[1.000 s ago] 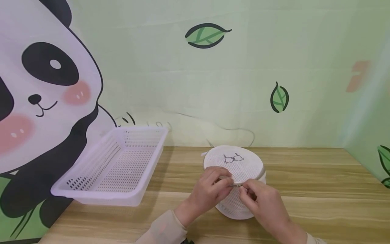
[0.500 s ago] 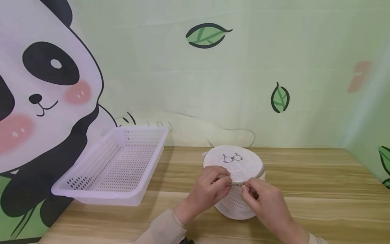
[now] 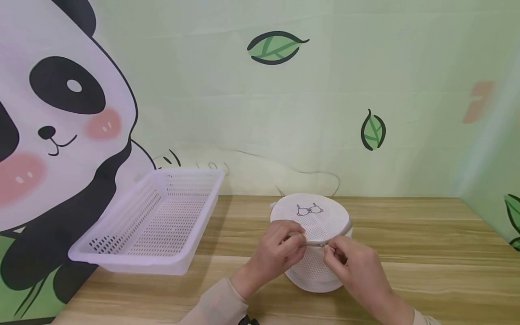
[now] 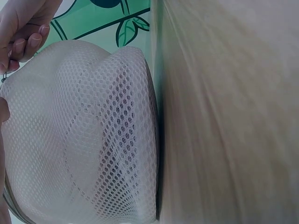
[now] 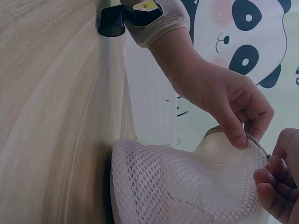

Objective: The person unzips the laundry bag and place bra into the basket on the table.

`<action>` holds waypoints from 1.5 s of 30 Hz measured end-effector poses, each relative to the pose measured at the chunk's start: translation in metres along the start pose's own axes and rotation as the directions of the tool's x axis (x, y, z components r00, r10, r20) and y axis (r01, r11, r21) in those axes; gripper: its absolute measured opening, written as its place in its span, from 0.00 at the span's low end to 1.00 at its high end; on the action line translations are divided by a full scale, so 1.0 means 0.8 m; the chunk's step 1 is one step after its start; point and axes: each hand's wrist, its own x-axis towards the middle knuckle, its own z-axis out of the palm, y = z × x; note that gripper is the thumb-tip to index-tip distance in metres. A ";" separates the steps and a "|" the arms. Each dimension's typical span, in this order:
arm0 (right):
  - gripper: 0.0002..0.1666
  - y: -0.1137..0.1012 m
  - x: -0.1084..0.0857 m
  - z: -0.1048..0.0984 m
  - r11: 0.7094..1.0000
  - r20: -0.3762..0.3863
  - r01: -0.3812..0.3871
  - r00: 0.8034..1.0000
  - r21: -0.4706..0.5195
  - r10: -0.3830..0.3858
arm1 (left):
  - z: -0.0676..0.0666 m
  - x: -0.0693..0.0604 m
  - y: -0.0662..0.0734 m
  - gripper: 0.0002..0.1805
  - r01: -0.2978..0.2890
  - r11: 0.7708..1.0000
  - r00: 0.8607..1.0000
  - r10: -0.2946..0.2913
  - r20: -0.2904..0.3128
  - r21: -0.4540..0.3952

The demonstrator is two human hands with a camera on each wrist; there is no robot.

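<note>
A round white mesh bag (image 3: pixel 313 271) with a glasses-like drawing on its lid stands upright on the table. My left hand (image 3: pixel 276 248) pinches the zipper edge at the front left of the rim. Just right of it, my right hand (image 3: pixel 359 271) pinches the small zipper pull at the front. In the right wrist view, the left thumb presses the mesh below the grey zipper (image 5: pixel 256 142), and the right fingers hold the pull (image 5: pixel 268 157). Through the mesh (image 4: pixel 107 140) in the left wrist view, the contents cannot be made out.
A white perforated plastic basket (image 3: pixel 183 264) sits on the wooden table (image 3: pixel 426 239) to the left. Behind the table is a green backdrop (image 3: pixel 203 104) with a panda and leaves.
My right hand has slid slightly right along the zipper with the pull. The left hand and the bag have shifted a little to the left.
</note>
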 end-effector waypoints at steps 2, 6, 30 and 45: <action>0.14 0.000 0.000 0.000 1.000 0.000 0.002 1.000 -0.003 -0.002 | 0.000 0.000 0.000 0.09 -0.003 1.000 1.000 0.003 0.001 0.003; 0.14 0.001 0.001 -0.001 1.000 -0.001 0.003 1.000 -0.004 -0.003 | 0.000 0.000 -0.001 0.09 -0.001 1.000 1.000 0.001 0.002 0.006; 0.16 0.003 0.002 -0.005 0.999 0.006 -0.033 0.999 0.008 0.033 | 0.000 -0.001 -0.005 0.08 0.027 0.999 0.999 -0.026 -0.026 0.047; 0.15 0.008 0.004 -0.007 0.999 -0.010 -0.039 0.999 0.006 0.039 | 0.002 -0.006 -0.010 0.05 0.035 0.999 0.997 -0.033 -0.064 0.038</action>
